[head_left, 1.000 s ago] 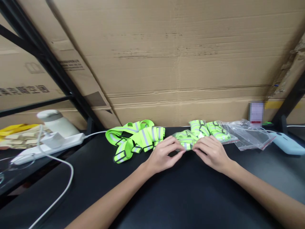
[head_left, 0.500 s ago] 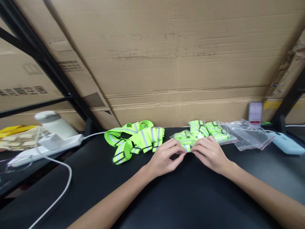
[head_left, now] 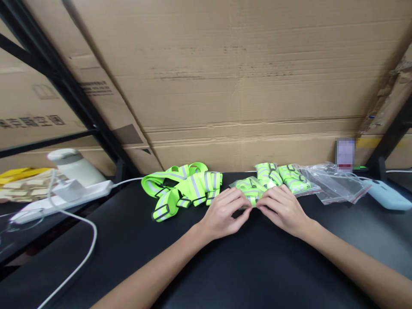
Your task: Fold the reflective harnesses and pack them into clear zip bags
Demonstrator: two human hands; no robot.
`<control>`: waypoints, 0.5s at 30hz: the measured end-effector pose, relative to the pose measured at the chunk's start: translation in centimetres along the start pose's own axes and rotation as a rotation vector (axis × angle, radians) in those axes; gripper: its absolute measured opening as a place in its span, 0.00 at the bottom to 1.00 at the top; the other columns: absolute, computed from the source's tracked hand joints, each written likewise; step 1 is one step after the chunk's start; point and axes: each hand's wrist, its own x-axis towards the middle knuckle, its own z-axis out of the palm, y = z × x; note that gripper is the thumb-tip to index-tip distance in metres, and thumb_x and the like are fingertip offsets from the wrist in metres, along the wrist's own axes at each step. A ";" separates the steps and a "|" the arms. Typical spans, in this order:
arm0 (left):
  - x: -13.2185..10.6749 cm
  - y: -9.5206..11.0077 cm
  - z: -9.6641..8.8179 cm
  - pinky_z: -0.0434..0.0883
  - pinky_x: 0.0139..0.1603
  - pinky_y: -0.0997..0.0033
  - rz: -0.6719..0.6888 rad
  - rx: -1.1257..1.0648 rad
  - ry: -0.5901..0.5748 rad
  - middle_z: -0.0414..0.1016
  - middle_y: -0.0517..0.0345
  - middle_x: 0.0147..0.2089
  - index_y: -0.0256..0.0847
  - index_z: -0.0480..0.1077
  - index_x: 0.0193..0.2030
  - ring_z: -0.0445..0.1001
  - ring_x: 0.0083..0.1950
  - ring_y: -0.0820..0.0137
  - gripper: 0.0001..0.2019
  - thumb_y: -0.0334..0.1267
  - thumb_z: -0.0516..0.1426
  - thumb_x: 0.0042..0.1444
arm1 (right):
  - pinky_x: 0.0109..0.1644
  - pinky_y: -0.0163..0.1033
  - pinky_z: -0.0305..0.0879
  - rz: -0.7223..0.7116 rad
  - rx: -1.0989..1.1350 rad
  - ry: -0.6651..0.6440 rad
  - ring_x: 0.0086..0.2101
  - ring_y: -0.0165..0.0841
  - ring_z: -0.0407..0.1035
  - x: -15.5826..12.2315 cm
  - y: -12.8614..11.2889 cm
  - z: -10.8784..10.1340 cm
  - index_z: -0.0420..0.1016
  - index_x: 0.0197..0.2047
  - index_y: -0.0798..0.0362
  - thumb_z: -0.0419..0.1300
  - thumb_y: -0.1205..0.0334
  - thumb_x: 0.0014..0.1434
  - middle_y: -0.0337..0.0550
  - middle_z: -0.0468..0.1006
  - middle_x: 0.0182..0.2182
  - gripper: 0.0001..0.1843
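Note:
A clear plastic bag (head_left: 249,187) with a folded neon-green reflective strap inside lies between my hands on the black table. My left hand (head_left: 227,212) pinches the bag's near edge with thumb and fingertips. Close beside it, my right hand (head_left: 279,209) pinches the same edge from the other side. The edge itself is mostly hidden by my fingers. Just behind my right hand sit two more bagged straps, one bagged strap (head_left: 268,172) and another bagged strap (head_left: 294,178). Loose green reflective straps (head_left: 189,184) with black buckles are heaped left of my left hand.
Flat clear zip bags (head_left: 334,184) lie at the right, near a light blue device (head_left: 388,195). At the left are a white power strip (head_left: 93,195), a white bottle (head_left: 79,165) and a trailing white cable (head_left: 92,240). Cardboard (head_left: 241,94) stands behind the table.
Both hands stay at the bag's near edge, with only a slight shift of the fingers. Everything else lies as before.

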 end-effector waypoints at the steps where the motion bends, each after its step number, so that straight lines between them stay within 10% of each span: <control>1: 0.0 0.0 0.0 0.68 0.35 0.67 -0.002 0.009 0.001 0.76 0.56 0.33 0.38 0.74 0.38 0.71 0.34 0.69 0.02 0.30 0.59 0.62 | 0.40 0.41 0.57 -0.001 -0.003 -0.006 0.36 0.34 0.71 0.0 0.0 0.0 0.75 0.40 0.54 0.55 0.67 0.71 0.42 0.80 0.34 0.08; 15: 0.0 -0.5 -0.1 0.63 0.36 0.67 0.039 0.115 -0.030 0.76 0.57 0.35 0.39 0.73 0.39 0.68 0.35 0.69 0.03 0.31 0.58 0.64 | 0.41 0.42 0.58 0.075 0.017 -0.030 0.36 0.34 0.72 -0.3 0.2 0.0 0.74 0.39 0.54 0.57 0.68 0.69 0.42 0.79 0.34 0.06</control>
